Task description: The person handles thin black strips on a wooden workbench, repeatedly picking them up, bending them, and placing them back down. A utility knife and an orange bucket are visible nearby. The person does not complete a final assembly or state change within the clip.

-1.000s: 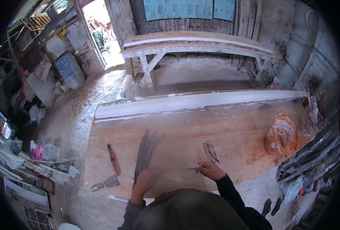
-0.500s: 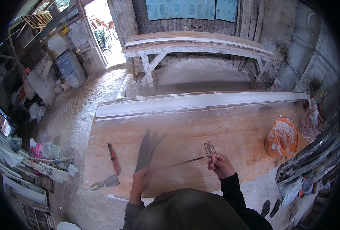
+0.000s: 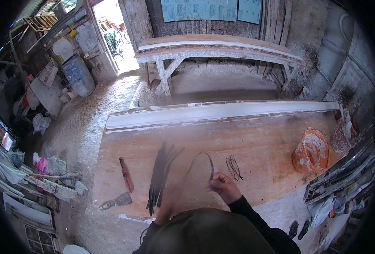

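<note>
My right hand (image 3: 225,187) is closed, pinching a thin black strip (image 3: 211,163) that arches up and bends over to the left. My left hand (image 3: 167,201) is smeared by motion near the table's front edge, so its fingers cannot be made out. Beside it lies a bundle of long dark strips (image 3: 158,180), fanned out at the far end. Looped thin black strands (image 3: 234,168) rest on the wooden tabletop (image 3: 263,148), right of my right hand and apart from it.
Left of the bundle are a slim red and black tool (image 3: 126,175) and a putty knife (image 3: 122,200). A white-coated moulding (image 3: 221,111) runs along the far edge. An orange, plaster-smeared bucket (image 3: 310,152) stands at right. Behind is a long bench (image 3: 213,54).
My right hand has moved left and nearer me, away from the looped strands. The strip, stretched taut between both hands before, now bends in an arch. My left hand has shifted right and nearer me.
</note>
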`<control>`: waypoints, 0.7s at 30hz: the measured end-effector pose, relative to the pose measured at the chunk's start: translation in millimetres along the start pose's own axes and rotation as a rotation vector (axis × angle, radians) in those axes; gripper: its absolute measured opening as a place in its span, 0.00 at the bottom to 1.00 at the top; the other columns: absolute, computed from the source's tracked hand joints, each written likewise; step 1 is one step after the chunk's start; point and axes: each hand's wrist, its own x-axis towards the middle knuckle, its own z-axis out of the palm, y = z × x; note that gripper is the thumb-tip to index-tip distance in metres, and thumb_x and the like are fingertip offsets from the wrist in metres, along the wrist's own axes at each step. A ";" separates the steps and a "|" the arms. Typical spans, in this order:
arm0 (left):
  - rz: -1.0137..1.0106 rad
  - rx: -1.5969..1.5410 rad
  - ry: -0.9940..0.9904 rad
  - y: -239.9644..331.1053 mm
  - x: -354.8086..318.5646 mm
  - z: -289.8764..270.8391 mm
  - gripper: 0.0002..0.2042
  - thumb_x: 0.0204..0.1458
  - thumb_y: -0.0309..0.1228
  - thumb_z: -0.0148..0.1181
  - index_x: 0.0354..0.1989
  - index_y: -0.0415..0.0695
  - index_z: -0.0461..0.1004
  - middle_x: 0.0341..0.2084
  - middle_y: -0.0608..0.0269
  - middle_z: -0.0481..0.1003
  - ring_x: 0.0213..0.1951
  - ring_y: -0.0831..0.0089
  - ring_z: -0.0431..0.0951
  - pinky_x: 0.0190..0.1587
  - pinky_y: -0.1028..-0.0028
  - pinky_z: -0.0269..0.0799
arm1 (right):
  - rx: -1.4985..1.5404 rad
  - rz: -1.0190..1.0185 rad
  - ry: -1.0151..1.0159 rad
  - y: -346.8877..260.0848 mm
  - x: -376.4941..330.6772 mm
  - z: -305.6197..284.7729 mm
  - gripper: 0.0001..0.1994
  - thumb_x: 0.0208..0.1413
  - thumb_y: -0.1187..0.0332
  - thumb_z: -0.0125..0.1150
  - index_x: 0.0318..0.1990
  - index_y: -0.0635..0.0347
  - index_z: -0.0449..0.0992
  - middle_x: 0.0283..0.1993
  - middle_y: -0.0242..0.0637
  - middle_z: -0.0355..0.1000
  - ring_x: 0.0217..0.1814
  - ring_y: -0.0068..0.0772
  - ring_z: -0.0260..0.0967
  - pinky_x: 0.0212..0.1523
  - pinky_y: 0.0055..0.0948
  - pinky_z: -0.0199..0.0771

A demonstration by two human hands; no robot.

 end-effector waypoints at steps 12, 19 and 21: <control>-0.240 -0.248 -0.108 56.4 -20.9 42.7 0.04 0.48 0.26 0.56 0.31 0.40 0.72 0.25 0.66 0.73 0.27 0.80 0.71 0.28 0.82 0.64 | -0.252 0.092 0.018 31.3 10.3 14.3 0.04 0.47 0.73 0.59 0.31 0.59 0.71 0.31 0.29 0.70 0.35 0.18 0.66 0.40 0.19 0.64; -0.161 -0.150 -0.106 42.8 -17.8 35.8 0.04 0.49 0.26 0.55 0.29 0.39 0.73 0.23 0.64 0.73 0.25 0.79 0.71 0.29 0.81 0.66 | -0.356 0.013 -0.001 39.4 12.6 10.1 0.05 0.45 0.76 0.60 0.30 0.61 0.72 0.31 0.32 0.71 0.35 0.22 0.67 0.41 0.22 0.65; -0.168 -0.160 -0.104 37.9 -16.9 34.2 0.05 0.49 0.27 0.56 0.29 0.38 0.73 0.23 0.64 0.73 0.25 0.78 0.71 0.30 0.80 0.67 | -0.404 0.004 -0.001 39.3 13.1 10.3 0.05 0.45 0.76 0.60 0.30 0.61 0.72 0.31 0.32 0.71 0.35 0.22 0.67 0.41 0.22 0.65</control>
